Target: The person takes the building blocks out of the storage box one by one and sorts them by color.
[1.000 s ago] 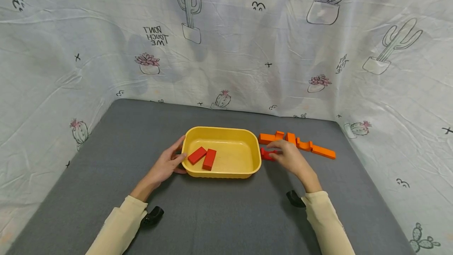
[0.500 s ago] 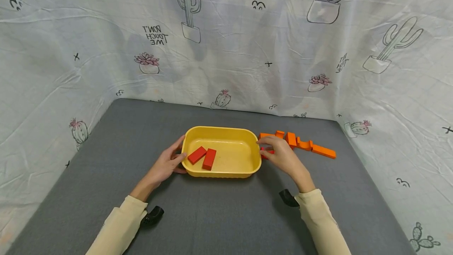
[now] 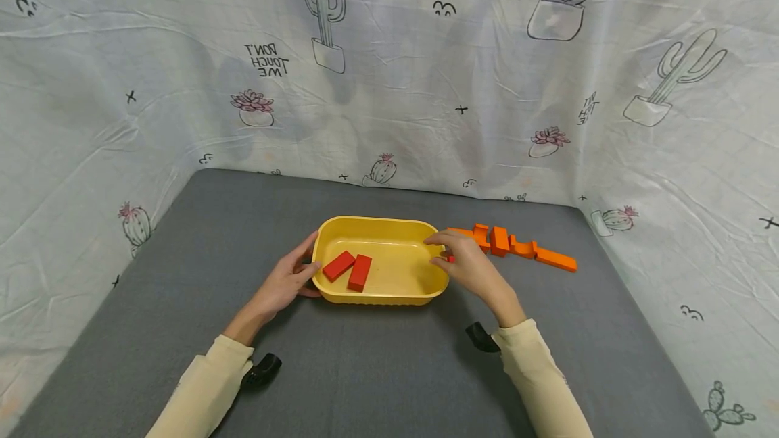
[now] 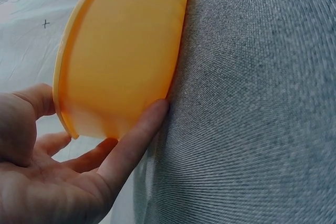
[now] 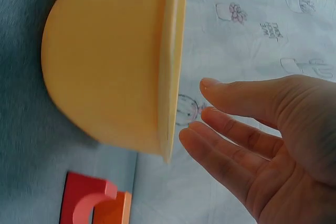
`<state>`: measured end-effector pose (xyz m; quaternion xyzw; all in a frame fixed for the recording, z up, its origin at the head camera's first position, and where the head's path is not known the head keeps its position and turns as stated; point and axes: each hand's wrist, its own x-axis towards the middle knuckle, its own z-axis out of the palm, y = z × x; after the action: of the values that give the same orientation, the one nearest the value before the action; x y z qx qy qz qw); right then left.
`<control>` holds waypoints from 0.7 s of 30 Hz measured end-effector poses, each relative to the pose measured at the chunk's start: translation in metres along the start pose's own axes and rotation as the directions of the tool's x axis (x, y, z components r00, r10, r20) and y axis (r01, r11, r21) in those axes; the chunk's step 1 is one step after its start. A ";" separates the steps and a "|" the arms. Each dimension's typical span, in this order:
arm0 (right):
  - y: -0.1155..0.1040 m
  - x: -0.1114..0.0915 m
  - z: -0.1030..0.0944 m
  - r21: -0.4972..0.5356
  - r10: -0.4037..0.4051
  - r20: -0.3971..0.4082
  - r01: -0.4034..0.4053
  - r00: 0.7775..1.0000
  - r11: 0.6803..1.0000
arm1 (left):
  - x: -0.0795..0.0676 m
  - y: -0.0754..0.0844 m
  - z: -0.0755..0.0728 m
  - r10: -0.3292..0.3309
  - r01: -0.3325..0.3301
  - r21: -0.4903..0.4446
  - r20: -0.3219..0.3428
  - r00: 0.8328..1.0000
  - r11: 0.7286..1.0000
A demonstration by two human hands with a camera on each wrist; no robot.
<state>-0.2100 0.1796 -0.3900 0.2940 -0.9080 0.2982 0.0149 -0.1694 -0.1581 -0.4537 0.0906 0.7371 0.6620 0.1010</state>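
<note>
A yellow plastic tub (image 3: 377, 299) lies on the grey cloth with two red rectangular blocks, one block (image 3: 338, 265) slanted and the other block (image 3: 360, 273) steeper, at its left end. My left hand (image 3: 281, 287) grips the tub's left end, thumb at the rim and fingers against the outer wall, as the left wrist view shows. Over the tub's right rim hovers my right hand (image 3: 477, 272), thumb and fingers apart with nothing between them. Beside the tub's right end, a red arched block (image 5: 79, 187) shows in the right wrist view; my right hand mostly hides it in the head view.
Several orange blocks, among them a rectangular one (image 3: 500, 242) and a long one (image 3: 556, 260), lie in a row right of the tub. A white curtain (image 3: 389, 86) printed with cacti hangs around the grey table surface (image 3: 365, 370).
My right hand has moved left, from over the red arched block to over the tub's right rim. My left hand, the tub and the blocks have stayed in place.
</note>
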 end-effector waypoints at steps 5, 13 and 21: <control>-0.007 0.006 0.009 0.041 0.007 0.035 -0.009 0.999 0.999 | 0.000 -0.001 0.000 -0.009 0.009 0.005 -0.006 1.000 1.000; -0.017 0.017 0.026 0.047 -0.034 0.060 0.031 0.998 0.998 | 0.001 -0.003 0.000 -0.017 0.017 -0.008 -0.013 1.000 1.000; -0.021 0.025 0.045 0.038 -0.081 0.093 0.078 0.992 0.996 | 0.000 -0.001 0.001 -0.017 0.017 -0.020 -0.008 1.000 1.000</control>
<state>-0.2123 0.1284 -0.4103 0.3438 -0.8900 0.2987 -0.0210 -0.1696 -0.1574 -0.4552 0.0807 0.7316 0.6688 0.1048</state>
